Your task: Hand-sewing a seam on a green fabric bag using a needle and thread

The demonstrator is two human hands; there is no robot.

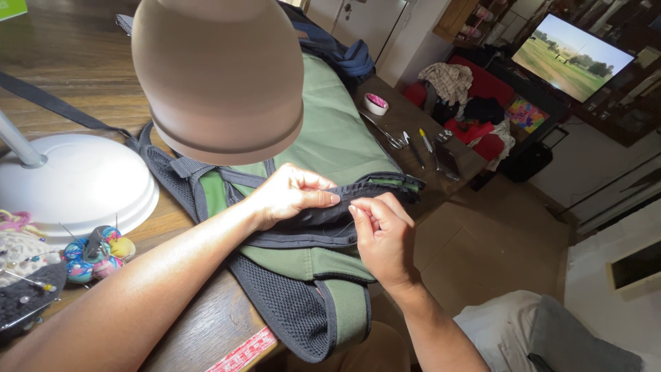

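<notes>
Near the middle of the frame, your left hand pinched the dark strap edge of the green and black backpack, thumb and fingers closed down on the fabric fold. Just to its right, your right hand was curled narrow, fingertips pressed together close beside the same dark fold; whether they held a needle or thread was too small to tell. The backpack lay across the wooden table from the upper middle down to the lower middle of the frame, its black mesh panel hanging over the table's near edge. A brown lamp shade filled the upper middle, and its white round base sat at the left. Below that base, at the lower left, lay a multicoloured pincushion stuck with pins. A red measuring tape ran along the table edge at the bottom. Towards the upper right of the table were a small roll of tape, scissors and pens, well apart from your hands.
</notes>
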